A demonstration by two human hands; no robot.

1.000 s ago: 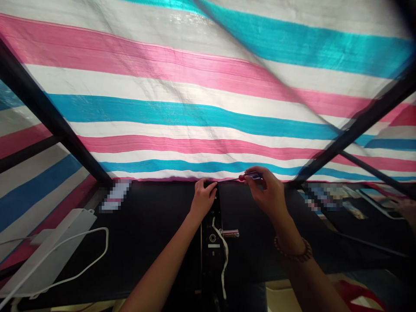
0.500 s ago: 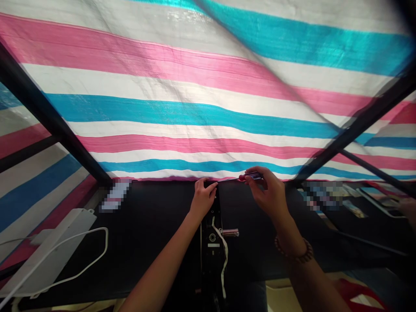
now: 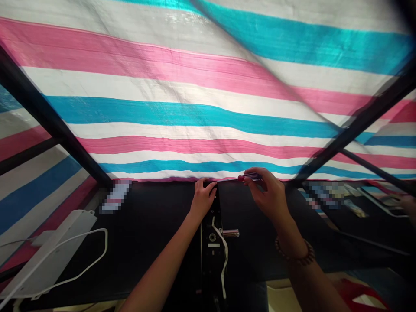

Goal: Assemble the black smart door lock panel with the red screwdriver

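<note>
A long, narrow black device [image 3: 206,253] lies lengthwise on the black table, running away from me. My left hand [image 3: 203,197] is closed round its far end, thumb and forefinger near the tip of a screwdriver [image 3: 241,178]. The screwdriver lies almost level, its thin shaft pointing left at that end. My right hand [image 3: 271,190] grips the dark handle with its red collar. Whether the tip touches a screw is too small to tell. Along the device runs a white ribbon-like strip [image 3: 225,255], and a shiny metal cylinder [image 3: 231,233] sticks out to the right.
At left stands a white box-like panel [image 3: 60,255] with a looped white cable [image 3: 106,240]. A striped tarp [image 3: 195,115] hangs behind, between black frame bars [image 3: 325,158]. Blurred items lie at both back corners. Something red [image 3: 357,292] is at lower right.
Almost nothing differs. The right hand and screwdriver have shifted very slightly left; the left hand keeps its place on the device.
</note>
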